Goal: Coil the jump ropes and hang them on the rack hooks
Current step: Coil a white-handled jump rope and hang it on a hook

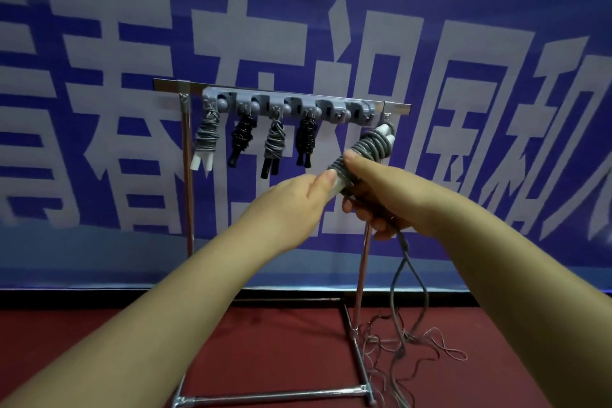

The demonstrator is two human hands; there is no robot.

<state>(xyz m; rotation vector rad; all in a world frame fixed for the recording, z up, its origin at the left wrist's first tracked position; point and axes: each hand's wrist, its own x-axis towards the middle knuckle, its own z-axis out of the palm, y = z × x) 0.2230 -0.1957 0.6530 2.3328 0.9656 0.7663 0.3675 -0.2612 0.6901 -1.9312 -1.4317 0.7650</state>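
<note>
Four coiled jump ropes already hang from the grey hook strip (288, 103) on the metal rack (187, 175): from the left, a grey rope with white handles (206, 139), a black one (242, 139), a grey one with black handles (273, 146) and another black one (305, 139). The hooks at the strip's right end look free. Further right, the left hand (298, 205) has its fingers fairly straight, fingertips touching the white handles at the lower end of the fifth rope (364, 149). The right hand (367, 195) curls round that bundle, thumb pressing the grey wraps. It is held in the air just below the strip's right end. Its loose tail (407, 291) runs down to the red floor (99, 334), so I judge that winding is unfinished and one hanging remains.
</note>
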